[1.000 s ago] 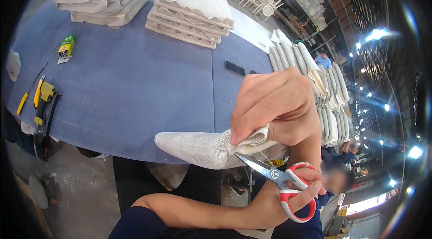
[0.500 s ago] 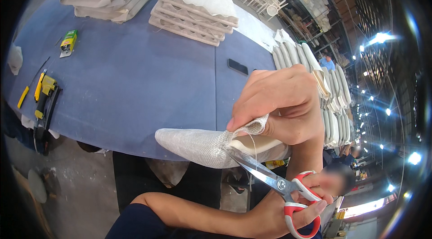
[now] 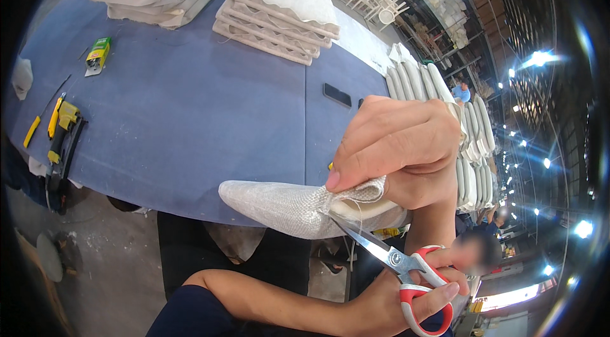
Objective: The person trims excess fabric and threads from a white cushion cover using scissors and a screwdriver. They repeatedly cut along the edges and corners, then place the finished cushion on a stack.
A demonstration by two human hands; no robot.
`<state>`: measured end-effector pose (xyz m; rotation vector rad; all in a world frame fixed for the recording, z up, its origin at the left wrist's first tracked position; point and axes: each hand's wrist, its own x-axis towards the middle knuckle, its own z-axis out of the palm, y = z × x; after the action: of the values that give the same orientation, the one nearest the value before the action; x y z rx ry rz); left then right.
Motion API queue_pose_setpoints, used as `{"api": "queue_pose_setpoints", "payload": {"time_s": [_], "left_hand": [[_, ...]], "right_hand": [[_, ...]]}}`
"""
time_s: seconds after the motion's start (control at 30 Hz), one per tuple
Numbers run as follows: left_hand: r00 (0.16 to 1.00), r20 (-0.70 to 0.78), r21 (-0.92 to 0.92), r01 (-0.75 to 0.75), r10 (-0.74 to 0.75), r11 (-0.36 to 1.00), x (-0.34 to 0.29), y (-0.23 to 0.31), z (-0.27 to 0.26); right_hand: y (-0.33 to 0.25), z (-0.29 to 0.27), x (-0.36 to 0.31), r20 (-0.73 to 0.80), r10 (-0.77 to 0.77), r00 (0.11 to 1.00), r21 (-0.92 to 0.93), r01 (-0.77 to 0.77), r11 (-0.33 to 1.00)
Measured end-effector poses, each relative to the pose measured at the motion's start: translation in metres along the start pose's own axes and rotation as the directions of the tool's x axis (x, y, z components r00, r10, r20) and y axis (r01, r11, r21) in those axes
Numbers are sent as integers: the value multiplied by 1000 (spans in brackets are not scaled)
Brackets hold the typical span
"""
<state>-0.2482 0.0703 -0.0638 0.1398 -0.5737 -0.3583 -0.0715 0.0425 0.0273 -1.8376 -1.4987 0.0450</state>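
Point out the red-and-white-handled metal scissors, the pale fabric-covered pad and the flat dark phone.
Red-and-white-handled metal scissors (image 3: 395, 259): head view, on the pivot.
Pale fabric-covered pad (image 3: 283, 208): head view, on its left half.
Flat dark phone (image 3: 337, 95): head view, on its upper face.

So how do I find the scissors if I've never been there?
Find the big blue table, then the pale cushion at its near edge. The upper hand pinches the cushion's cloth; the lower hand holds the scissors, tips at the cushion. Red-and-white handles set them apart from the yellow tools on the table.
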Motion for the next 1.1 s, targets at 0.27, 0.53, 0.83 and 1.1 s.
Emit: {"api": "queue_pose_setpoints", "payload": {"time_s": [0.27, 0.53, 0.83, 1.1], "left_hand": [[999, 15, -46, -45, 46, 998, 1, -4, 0], [981, 22, -38, -193, 194, 980, 6, -21, -2], [999, -6, -51, -32, 32, 998, 1, -13, -2], [999, -27, 51, -38, 39, 998, 4, -5, 0]], "right_hand": [[-3, 1, 0, 1, 19, 1000, -31, -19, 999], [-4, 2, 1, -6, 13, 1000, -31, -13, 999], [-7, 2, 1, -3, 25, 1000, -45, -25, 999], [-1, 3, -1, -9, -39, 999, 84, 39, 996]]}}
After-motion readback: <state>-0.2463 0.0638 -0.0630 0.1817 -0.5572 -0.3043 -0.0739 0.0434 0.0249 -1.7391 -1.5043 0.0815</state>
